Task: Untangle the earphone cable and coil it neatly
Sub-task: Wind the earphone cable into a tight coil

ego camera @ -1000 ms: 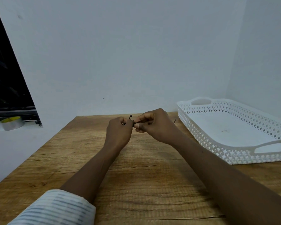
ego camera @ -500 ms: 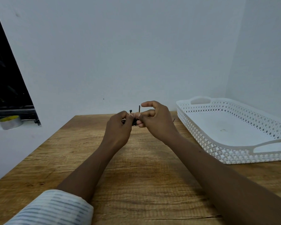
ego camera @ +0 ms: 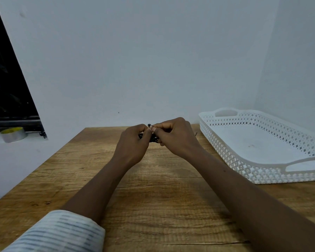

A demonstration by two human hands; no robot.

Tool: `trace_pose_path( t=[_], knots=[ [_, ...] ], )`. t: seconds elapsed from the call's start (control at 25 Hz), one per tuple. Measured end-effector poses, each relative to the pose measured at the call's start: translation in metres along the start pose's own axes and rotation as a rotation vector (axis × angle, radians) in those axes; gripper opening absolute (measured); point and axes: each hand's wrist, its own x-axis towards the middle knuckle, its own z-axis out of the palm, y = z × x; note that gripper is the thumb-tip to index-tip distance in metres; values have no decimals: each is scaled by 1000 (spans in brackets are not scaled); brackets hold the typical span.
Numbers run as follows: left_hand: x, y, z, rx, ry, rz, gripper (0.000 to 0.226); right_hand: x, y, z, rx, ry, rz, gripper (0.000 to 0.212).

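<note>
A small black bundle of earphone cable is held between both hands above the far part of the wooden table. My left hand grips the bundle from the left with curled fingers. My right hand pinches the cable from the right, thumb and forefinger meeting at the top, where a tiny black tip sticks up. Most of the cable is hidden behind my fingers. A thin dark bit shows just right of my right hand near the tray.
A white perforated plastic tray with handle cut-outs stands on the right side of the table, against the wall corner. A roll of tape sits on a ledge at the left, below a dark window. White walls close the back and right.
My right forefinger, raised half a second ago, has come down onto the cable, and the upright cable end it showed is now out of sight. Both hands stay close together at the same spot.
</note>
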Motion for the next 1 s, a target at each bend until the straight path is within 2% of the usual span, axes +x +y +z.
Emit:
trace_pose_path(
  t=[0.32, 0.56, 0.84, 1.0],
  knots=[
    [1, 1, -4, -31, -44, 40, 38, 2, 2, 0, 138, 13, 80, 15],
    [3, -5, -3, 6, -23, 44, 40, 3, 5, 1, 168, -7, 93, 15],
    [2, -4, -6, 165, -52, 84, 35, 5, 9, 0, 126, -37, 121, 17],
    [4, -4, -7, 113, -54, 42, 37, 5, 8, 0, 196, -26, 127, 16]
  ],
)
